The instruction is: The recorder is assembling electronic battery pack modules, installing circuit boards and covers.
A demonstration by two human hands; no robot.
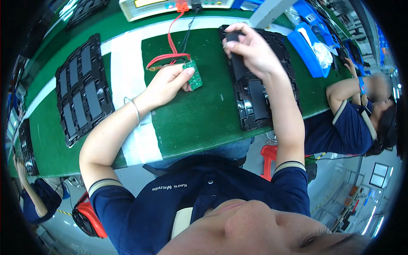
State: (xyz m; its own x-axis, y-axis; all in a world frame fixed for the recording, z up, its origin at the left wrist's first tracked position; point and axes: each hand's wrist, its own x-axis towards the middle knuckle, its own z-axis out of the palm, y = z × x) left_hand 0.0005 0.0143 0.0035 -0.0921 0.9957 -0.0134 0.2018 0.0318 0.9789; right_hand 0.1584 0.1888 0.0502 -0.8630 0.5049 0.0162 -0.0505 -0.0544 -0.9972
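Observation:
Between the thumb and fingers of my left hand [168, 85] is a small green circuit board [196, 80], held a little above the green bench mat. Red leads [170, 56] loop beside the board, and some reach its upper edge. Farther right, my right hand [257, 53] is closed around the far end of a flat dark rectangular block [239, 68]. That block is over a black molded tray [250, 124], and I cannot tell whether it is lifted from its slot. Another dark block [258, 100] lies in the same tray, below my right wrist.
At left, a second black tray [68, 138] holds several dark blocks. A bench instrument [148, 10] with red and black leads stands at the back. A blue bin [312, 63] with white material sits right of the tray. A co-worker [344, 123] sits at far right.

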